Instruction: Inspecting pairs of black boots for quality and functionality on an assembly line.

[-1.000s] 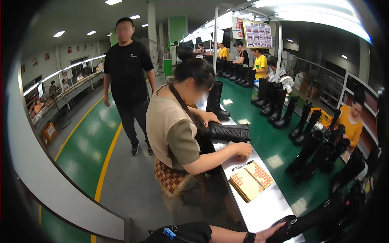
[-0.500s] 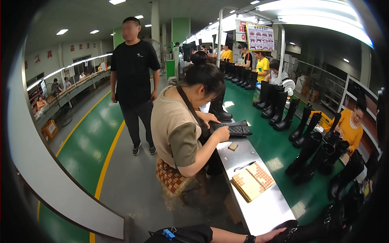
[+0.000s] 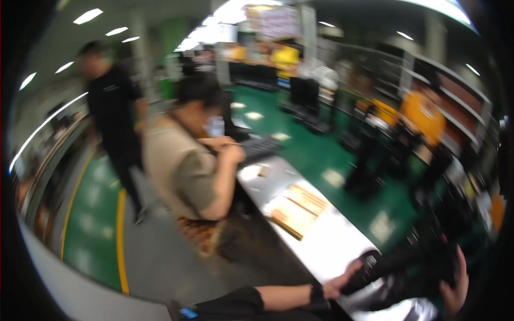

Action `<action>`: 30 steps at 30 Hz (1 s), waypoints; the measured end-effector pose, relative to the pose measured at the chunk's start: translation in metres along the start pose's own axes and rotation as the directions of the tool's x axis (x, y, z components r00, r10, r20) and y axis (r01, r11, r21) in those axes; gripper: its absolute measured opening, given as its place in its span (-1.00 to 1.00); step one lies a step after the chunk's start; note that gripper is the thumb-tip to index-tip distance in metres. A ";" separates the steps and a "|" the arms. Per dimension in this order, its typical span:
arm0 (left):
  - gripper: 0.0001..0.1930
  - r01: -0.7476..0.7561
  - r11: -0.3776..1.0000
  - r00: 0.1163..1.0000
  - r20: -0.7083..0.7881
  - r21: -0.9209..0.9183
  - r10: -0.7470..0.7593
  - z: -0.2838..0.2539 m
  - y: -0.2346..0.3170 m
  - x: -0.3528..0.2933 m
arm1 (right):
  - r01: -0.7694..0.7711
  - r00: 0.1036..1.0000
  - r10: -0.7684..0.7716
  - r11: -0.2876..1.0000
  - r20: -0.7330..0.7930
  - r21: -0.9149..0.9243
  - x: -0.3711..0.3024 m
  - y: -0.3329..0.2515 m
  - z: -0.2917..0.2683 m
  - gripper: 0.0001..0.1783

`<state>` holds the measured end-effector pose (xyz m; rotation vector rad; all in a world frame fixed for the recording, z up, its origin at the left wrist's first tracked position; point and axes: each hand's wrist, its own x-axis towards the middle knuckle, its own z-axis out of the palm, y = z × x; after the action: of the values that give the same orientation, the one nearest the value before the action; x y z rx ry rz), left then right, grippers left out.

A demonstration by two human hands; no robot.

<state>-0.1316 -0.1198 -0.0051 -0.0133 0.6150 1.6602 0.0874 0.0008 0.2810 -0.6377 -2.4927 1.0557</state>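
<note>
Motion blur is smearing everything, so fine detail is hard to make out. Near the bottom edge the left hand (image 3: 338,285) is lying on the toe of a tall black boot (image 3: 396,273), fingers curled over the dull dark leather. The right hand (image 3: 455,283) is gripping the boot's shaft at the far right, partly cut off. The boot is lying on a pale, smooth workbench (image 3: 326,235), beside a flat tan cardboard tray (image 3: 295,209)

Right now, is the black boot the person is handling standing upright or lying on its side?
Lying down: the black boot stretches lengthwise along the worktable, left hand at one end, right hand at the other. Blur hides finer detail.
</note>
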 end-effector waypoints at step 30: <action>-0.38 0.157 0.957 0.914 0.331 0.242 -0.234 0.001 -0.014 0.015 | 0.081 0.990 -0.123 0.906 -0.074 -0.416 0.010 0.025 0.011 -0.34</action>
<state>-0.1212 -0.1054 -0.0149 0.3636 0.4897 1.3500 0.0799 0.0156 0.2564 -0.6458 -2.6450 0.4437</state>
